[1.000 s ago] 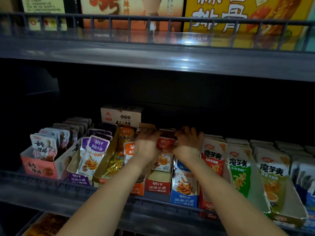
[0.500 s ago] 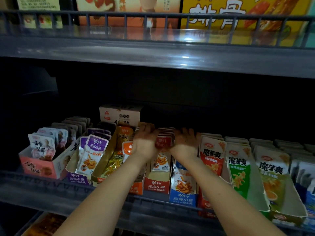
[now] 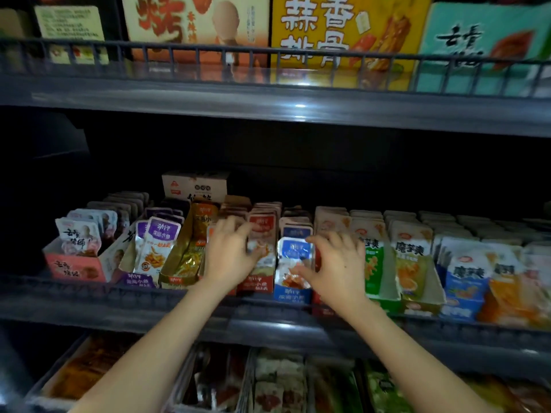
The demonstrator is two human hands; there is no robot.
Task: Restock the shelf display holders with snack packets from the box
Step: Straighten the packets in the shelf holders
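Observation:
On the middle shelf a red display holder (image 3: 258,287) carries a full row of red snack packets (image 3: 264,224). My left hand (image 3: 229,254) is in front of that row, fingers spread, fingertips at the front packet; motion blur hides any contact. My right hand (image 3: 334,263) hovers with loose, spread fingers over the blue packets (image 3: 293,249) in the neighbouring blue holder (image 3: 290,294), holding nothing. A white cardboard box (image 3: 194,186) stands at the back of the shelf behind the holders.
The shelf's front rail (image 3: 89,296) runs below my wrists. Pink (image 3: 74,265), purple (image 3: 140,282) and gold (image 3: 179,283) holders stand to the left, green (image 3: 374,272) and orange ones to the right. The upper shelf (image 3: 298,108) hangs low overhead. More goods lie on the shelf below.
Both hands gripped the top of the red packet row before. They have let go and drawn back towards me, the right one shifting right over the blue packets.

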